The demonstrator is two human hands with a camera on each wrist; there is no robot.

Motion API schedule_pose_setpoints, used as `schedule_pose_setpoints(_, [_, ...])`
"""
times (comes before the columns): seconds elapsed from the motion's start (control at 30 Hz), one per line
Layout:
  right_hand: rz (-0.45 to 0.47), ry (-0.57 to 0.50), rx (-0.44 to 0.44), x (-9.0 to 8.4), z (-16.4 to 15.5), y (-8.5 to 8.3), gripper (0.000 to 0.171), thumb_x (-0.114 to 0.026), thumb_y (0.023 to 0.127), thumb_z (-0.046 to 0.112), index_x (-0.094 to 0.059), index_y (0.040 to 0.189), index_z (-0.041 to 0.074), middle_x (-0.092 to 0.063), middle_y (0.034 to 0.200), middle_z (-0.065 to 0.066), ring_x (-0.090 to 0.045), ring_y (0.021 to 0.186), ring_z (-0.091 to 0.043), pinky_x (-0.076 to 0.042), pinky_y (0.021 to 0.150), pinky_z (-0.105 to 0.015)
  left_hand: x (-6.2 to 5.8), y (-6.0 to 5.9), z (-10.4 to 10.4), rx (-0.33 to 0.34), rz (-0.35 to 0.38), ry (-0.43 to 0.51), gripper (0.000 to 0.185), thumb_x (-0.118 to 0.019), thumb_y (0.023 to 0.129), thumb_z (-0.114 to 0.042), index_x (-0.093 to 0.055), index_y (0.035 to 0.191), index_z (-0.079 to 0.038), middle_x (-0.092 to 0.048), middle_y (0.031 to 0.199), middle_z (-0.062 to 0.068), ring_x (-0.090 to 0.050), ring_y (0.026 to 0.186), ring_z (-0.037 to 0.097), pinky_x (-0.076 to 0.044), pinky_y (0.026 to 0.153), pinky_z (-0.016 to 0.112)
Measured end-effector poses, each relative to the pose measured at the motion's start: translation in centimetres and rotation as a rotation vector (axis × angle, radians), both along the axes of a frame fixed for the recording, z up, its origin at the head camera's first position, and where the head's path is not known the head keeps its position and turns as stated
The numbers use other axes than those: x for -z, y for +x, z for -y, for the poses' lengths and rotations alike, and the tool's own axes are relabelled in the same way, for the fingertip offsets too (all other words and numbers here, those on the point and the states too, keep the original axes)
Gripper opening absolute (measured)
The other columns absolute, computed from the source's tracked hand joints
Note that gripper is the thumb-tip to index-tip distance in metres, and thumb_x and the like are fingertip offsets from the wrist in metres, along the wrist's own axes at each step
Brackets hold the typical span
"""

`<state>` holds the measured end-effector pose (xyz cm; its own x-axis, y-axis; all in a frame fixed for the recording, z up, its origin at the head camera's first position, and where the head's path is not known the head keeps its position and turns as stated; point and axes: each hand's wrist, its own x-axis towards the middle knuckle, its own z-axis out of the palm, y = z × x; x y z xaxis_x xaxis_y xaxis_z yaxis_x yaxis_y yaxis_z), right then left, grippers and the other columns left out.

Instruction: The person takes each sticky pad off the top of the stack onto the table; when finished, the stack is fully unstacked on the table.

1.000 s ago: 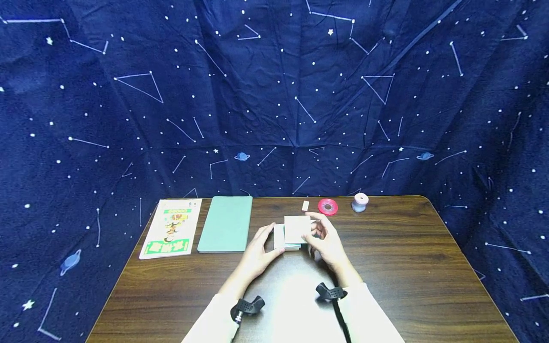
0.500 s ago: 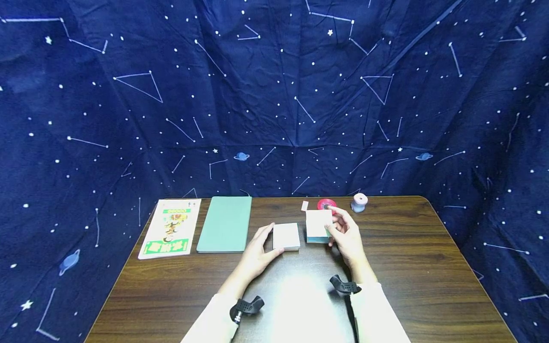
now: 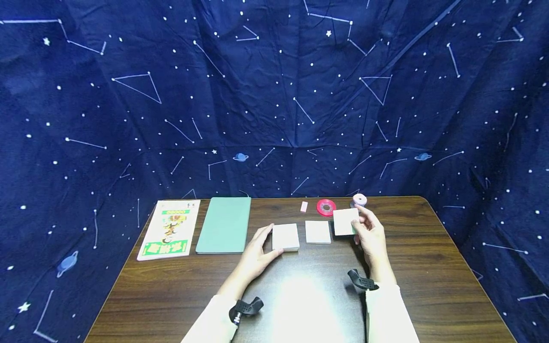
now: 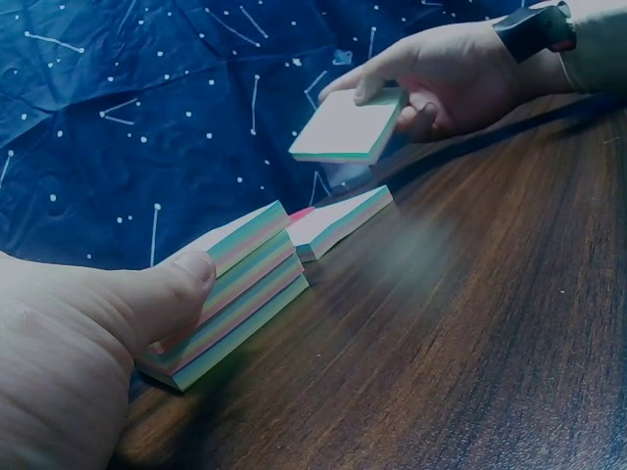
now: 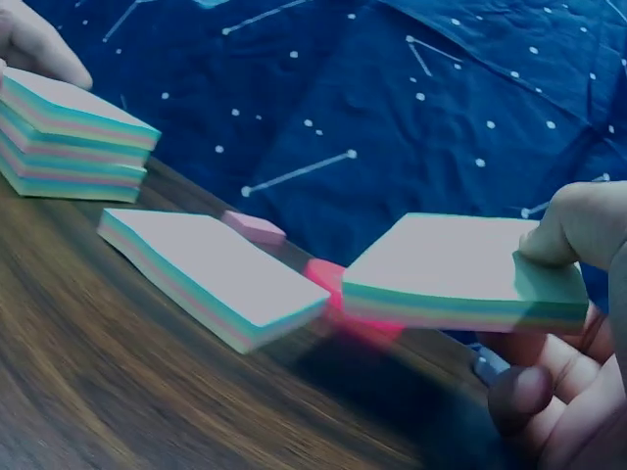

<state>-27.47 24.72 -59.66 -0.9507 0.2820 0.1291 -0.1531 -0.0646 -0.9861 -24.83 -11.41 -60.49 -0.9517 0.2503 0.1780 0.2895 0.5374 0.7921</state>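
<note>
Fingers (image 5: 524,392) of the right hand (image 3: 373,238) pinch a notepad (image 5: 441,259); left fingers (image 3: 262,233) grip stacked pads (image 3: 285,236); booklet lettering (image 3: 166,248) is illegible.

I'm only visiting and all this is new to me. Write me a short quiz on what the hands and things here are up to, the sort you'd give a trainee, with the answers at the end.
1. Multiple choice: what does the left hand hold?
A) the magazine
B) a stack of paper blocks
C) the red ring

2. True or false: the right hand holds a paper block clear of the table.

3. Short answer: in the head view, what lies on the table between the stack and the raised block?

Key:
1. B
2. True
3. A single paper block
</note>
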Motion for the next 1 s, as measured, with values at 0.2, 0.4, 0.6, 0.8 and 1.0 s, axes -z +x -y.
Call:
schedule_pose_setpoints(0.2, [0.045,0.011,0.026,0.0,-0.8,0.2,0.049,-0.065,0.102,-0.005,-0.062,0.15,0.004,-0.062,0.086,0.008,-0.046,0.049,-0.003,-0.041,0.041,-0.017,0.0,0.0,-0.1,-0.003,0.002,-0.006,0.083,-0.086,0.095,-0.03,-0.046,0.165,-0.006,-0.054,0.162,0.015,-0.049,0.156,0.036,-0.04,0.129,0.056])
schedule_pose_setpoints(0.4, [0.064,0.041,0.029,0.4,-0.9,0.0,0.048,-0.065,0.102,-0.006,-0.064,0.148,0.004,-0.061,0.083,0.007,-0.047,0.048,-0.003,-0.042,0.039,-0.018,0.0,-0.1,-0.1,-0.004,-0.002,-0.008,0.084,-0.086,0.095,-0.03,-0.046,0.165,-0.005,-0.054,0.162,0.015,-0.049,0.155,0.036,-0.04,0.129,0.056])
schedule_pose_setpoints(0.6, [0.104,0.138,0.033,0.6,-1.2,-0.1,0.05,-0.071,0.098,-0.004,-0.065,0.147,0.004,-0.065,0.086,0.001,-0.048,0.05,-0.003,-0.044,0.039,-0.02,-0.1,0.0,-0.1,-0.001,0.007,-0.006,0.084,-0.085,0.096,-0.03,-0.045,0.165,-0.006,-0.053,0.163,0.014,-0.048,0.156,0.036,-0.039,0.13,0.055])
schedule_pose_setpoints(0.8, [0.135,0.463,0.141,0.6,-1.2,-0.4,0.047,-0.077,0.093,0.005,-0.073,0.14,0.01,-0.074,0.093,-0.014,-0.055,0.065,0.0,-0.045,0.056,-0.017,-0.1,-0.2,-0.2,-0.001,0.006,-0.01,0.083,-0.085,0.096,-0.031,-0.045,0.165,-0.006,-0.052,0.163,0.014,-0.047,0.157,0.035,-0.039,0.13,0.055])
schedule_pose_setpoints(1.0, [0.12,0.638,0.204,0.6,-1.0,-0.3,0.047,-0.079,0.09,0.008,-0.075,0.137,0.011,-0.074,0.101,-0.02,-0.06,0.078,-0.011,-0.047,0.069,-0.022,-0.1,-0.1,-0.2,-0.005,0.016,-0.02,0.083,-0.085,0.097,-0.03,-0.045,0.166,-0.008,-0.052,0.164,0.014,-0.048,0.157,0.035,-0.039,0.13,0.055])
